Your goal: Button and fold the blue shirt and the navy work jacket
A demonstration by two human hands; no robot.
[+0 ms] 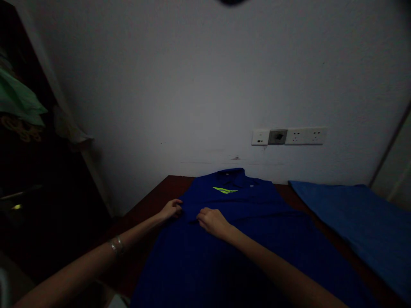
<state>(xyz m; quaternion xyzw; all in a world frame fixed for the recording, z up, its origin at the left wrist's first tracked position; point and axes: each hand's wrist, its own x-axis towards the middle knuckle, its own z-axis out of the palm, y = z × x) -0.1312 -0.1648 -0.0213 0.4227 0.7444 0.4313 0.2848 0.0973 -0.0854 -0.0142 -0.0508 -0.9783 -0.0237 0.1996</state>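
Note:
A dark blue collared shirt (231,239) lies spread out, front up, its collar toward the wall and a yellow-green mark on the chest. At the shirt's left edge, near the sleeve, my left hand (172,210) has its fingers curled on the fabric. My right hand (213,221) is closed over the cloth a little further right, with a small fold of the sleeve at its fingertips. A bracelet (116,244) circles my left wrist. The lower part of the shirt is very dark.
The shirt lies on a dark red-brown table (150,199) against a pale wall. A lighter blue cloth (356,222) is spread at the right. Wall sockets (305,136) sit above the table. At the left stands a dark door (41,179) with a green cloth (19,96) hanging on it.

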